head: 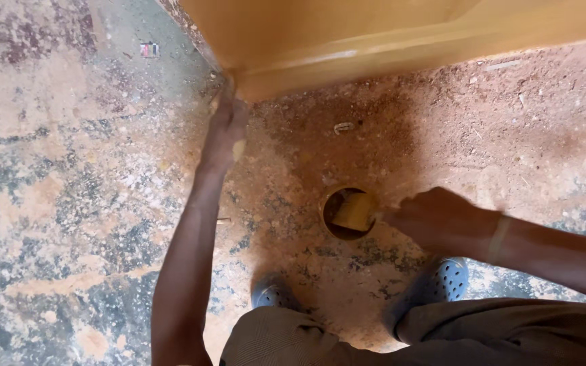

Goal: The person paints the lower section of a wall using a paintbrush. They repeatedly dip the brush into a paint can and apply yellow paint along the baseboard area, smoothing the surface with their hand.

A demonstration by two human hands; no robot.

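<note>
The left hand (224, 132) reaches up to the lower corner of a glossy yellow-painted wooden panel (374, 34), its fingers seemingly curled on that corner, though blur hides the grip. The right hand (435, 220) is closed around a flat yellow-wet brush (355, 211), dipped into a small round tin (346, 213) standing on the dusty, sawdust-strewn concrete floor (69, 190) below the panel's edge, just ahead of two grey perforated clogs (445, 279).

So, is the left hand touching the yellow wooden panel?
Touching. The head view shows the left hand reaching up to the lower corner of the yellow wooden panel, with its fingertips pressed against the edge and no gap visible.
</note>
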